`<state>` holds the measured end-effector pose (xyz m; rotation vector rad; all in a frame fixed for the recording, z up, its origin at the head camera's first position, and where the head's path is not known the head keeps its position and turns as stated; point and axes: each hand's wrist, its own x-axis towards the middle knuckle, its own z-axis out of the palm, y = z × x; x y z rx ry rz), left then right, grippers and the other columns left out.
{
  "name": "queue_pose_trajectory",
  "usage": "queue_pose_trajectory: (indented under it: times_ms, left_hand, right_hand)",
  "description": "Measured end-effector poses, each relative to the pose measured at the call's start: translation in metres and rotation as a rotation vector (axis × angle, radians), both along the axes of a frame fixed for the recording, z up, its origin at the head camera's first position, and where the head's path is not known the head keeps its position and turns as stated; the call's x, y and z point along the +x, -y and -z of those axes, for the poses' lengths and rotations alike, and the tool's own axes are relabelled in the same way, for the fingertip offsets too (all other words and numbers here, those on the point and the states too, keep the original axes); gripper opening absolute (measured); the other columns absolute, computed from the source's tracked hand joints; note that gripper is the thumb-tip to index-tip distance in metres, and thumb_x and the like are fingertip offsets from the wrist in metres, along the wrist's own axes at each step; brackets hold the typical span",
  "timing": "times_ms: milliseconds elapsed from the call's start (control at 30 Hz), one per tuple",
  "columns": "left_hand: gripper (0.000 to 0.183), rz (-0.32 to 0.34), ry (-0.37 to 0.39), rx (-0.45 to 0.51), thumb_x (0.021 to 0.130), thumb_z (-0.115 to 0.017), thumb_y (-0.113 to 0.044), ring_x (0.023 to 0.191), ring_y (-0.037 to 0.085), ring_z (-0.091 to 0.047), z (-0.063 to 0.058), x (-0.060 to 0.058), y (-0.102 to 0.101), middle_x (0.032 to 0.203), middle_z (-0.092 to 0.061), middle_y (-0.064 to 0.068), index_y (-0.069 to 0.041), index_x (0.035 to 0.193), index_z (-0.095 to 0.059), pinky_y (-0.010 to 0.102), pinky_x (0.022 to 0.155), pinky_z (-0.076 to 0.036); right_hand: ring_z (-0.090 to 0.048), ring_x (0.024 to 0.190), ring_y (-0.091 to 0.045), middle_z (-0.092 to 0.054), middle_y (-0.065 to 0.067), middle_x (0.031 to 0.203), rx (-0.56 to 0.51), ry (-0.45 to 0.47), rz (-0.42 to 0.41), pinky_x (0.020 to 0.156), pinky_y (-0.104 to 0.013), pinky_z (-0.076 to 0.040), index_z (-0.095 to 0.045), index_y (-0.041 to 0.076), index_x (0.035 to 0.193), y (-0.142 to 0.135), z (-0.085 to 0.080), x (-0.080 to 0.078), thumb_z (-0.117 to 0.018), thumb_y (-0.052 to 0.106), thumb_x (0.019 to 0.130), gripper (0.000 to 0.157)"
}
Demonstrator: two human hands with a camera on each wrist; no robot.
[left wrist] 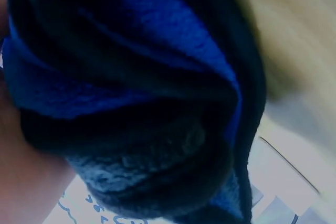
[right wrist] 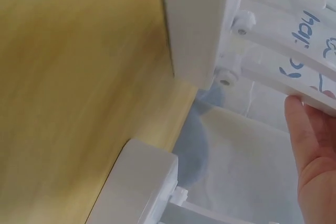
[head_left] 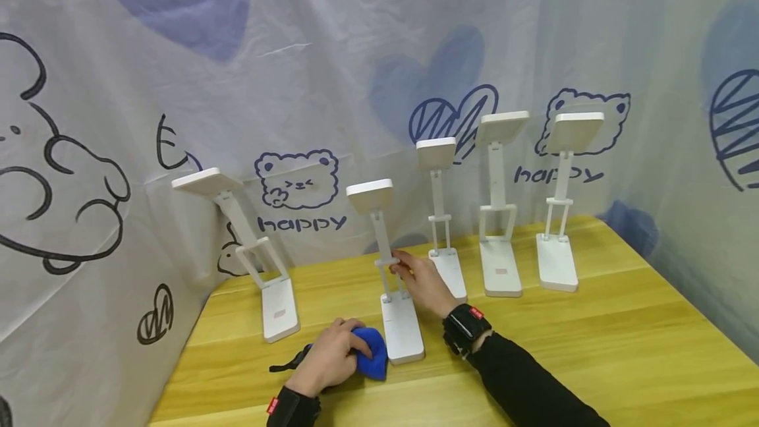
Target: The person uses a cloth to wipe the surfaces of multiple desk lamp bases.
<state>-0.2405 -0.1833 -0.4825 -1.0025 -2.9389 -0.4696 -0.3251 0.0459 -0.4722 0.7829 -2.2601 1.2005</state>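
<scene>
A white desk lamp stands upright in the middle of the table, its head tilted over its hinged arm. My right hand pinches this lamp by its stand, near the crossbar. In the right wrist view the thumb lies along one of the lamp's legs, with fingers behind it. My left hand grips a bunched blue cloth just left of the lamp's base. Close up, the left wrist view shows the fuzzy cloth with dark edging, folded over itself.
Another white lamp stands at the left. To the right are three more: a near one, a taller one and one furthest right. A printed curtain hangs behind the wooden table. A black strap lies beside my left hand.
</scene>
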Motion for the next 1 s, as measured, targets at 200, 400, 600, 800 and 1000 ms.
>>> queue_pose_trajectory:
  times_ms: [200,400,600,800,1000]
  left_hand:
    - [0.039,-0.015,-0.031,-0.037,0.077,-0.055,0.001,0.106,0.027,-0.051,0.004,0.0,-0.001,0.121,-0.06,0.004,-0.03,0.09,-0.075,0.054,0.085,-0.046]
    - [0.04,-0.018,-0.059,-0.071,0.078,-0.057,0.001,0.103,0.026,-0.05,0.007,0.002,-0.002,0.122,-0.058,0.004,-0.031,0.095,-0.072,0.053,0.08,-0.046]
    - [0.038,-0.025,-0.061,-0.072,0.078,-0.057,0.001,0.104,0.027,-0.05,0.006,0.003,-0.002,0.122,-0.057,0.005,-0.031,0.095,-0.071,0.053,0.081,-0.046]
    - [0.037,-0.017,-0.068,-0.066,0.077,-0.058,0.001,0.103,0.028,-0.05,0.004,0.003,-0.003,0.121,-0.058,0.006,-0.028,0.095,-0.072,0.053,0.079,-0.047]
    - [0.035,-0.016,-0.062,-0.064,0.077,-0.06,0.0,0.102,0.027,-0.05,0.004,0.003,-0.003,0.121,-0.058,0.005,-0.028,0.095,-0.071,0.053,0.079,-0.046]
  right_hand:
    - [-0.066,0.09,-0.02,-0.071,-0.012,0.099,-0.044,0.124,0.02,0.074,-0.042,-0.057,-0.055,0.004,0.127,0.0,0.003,0.004,-0.056,0.011,0.094,0.034]
    - [-0.064,0.093,-0.024,-0.069,-0.015,0.104,-0.06,0.32,0.095,0.079,-0.042,-0.055,-0.057,0.001,0.12,-0.003,0.012,0.011,-0.06,0.017,0.092,0.033]
    - [-0.063,0.083,-0.023,-0.068,-0.013,0.094,0.092,0.397,0.111,0.072,-0.039,-0.055,-0.066,0.001,0.097,-0.004,0.008,0.019,-0.066,0.017,0.086,0.02]
    - [-0.053,0.081,-0.022,-0.06,-0.012,0.092,0.298,0.382,0.01,0.068,-0.04,-0.048,-0.066,0.005,0.088,-0.007,0.005,0.038,-0.07,0.026,0.083,0.022]
    - [-0.042,0.121,-0.037,-0.05,-0.022,0.13,0.531,0.317,-0.176,0.097,-0.052,-0.041,-0.064,0.007,0.115,-0.004,0.01,0.061,-0.071,0.044,0.079,0.052]
